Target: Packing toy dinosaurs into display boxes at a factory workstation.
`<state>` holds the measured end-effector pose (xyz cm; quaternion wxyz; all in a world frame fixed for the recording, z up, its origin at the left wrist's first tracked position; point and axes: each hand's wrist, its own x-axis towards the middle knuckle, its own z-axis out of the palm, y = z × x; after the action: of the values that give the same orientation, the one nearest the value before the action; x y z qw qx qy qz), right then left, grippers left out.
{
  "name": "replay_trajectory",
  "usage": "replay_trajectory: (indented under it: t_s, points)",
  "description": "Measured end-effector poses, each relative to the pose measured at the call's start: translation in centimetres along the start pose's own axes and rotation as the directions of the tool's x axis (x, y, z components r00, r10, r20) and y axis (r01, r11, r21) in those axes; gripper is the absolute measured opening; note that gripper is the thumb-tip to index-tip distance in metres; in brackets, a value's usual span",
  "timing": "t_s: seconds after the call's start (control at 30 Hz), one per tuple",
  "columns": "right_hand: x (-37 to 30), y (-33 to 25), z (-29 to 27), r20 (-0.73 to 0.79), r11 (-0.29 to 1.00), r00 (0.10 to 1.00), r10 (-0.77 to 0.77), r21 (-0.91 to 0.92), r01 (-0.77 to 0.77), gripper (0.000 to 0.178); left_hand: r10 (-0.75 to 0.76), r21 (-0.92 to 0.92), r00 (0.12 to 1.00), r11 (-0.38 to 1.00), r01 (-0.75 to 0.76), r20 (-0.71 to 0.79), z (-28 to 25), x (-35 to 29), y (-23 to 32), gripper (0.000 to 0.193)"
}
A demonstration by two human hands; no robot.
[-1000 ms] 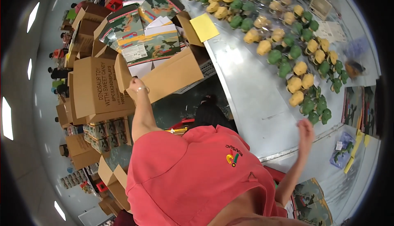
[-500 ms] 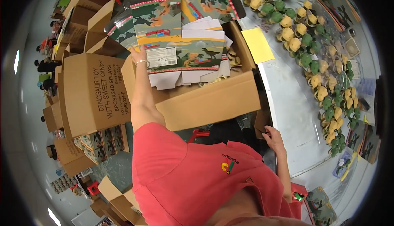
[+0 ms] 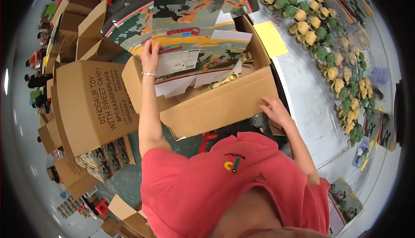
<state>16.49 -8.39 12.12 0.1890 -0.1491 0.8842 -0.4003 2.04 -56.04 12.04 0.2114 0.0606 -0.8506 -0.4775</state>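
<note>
My left hand [image 3: 150, 57] grips the left edge of a flat printed cardboard display box [image 3: 186, 15], green and orange with dinosaur pictures and a red-and-white border. The sheet is tilted above an open brown carton [image 3: 220, 104], its white flaps hanging inside. Other flat display boxes [image 3: 131, 28] fan out behind it. Beige toy pieces [image 3: 227, 80] show inside the carton below the sheet. Beside the carton's front right side is my right hand [image 3: 276, 112], empty, with fingers apart and slightly bent.
On the right, a white table [image 3: 307, 95] holds rows of green and yellow toy dinosaur heads [image 3: 322, 52]. A yellow sheet of paper [image 3: 270, 38] lies at its edge. Left stands a large printed carton [image 3: 93, 102]. A red stool [image 3: 207, 141] is partly visible under the open carton.
The display box has tilted and lifted away in my left hand, uncovering more beige pieces. My right hand has risen from beside the table to the carton's front right side.
</note>
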Motion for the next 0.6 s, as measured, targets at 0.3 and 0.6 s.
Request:
replay_trajectory:
  t_s: [0.3, 0.6]
  points:
    - [2.8, -4.6, -8.4, -0.085, 0.803, 0.994, -0.063, 0.587, 0.101, 0.026, 0.122, -0.337, 0.955, 0.917, -0.212, -0.271, -7.8, -1.4, 22.7, 0.015]
    - [-0.2, -8.3, -9.6, -0.347, 0.667, 0.938, -0.012, 0.696, 0.266, 0.034, -0.128, -0.779, 0.969, 0.620, -0.090, -0.213, -6.0, -6.6, 24.6, 0.031]
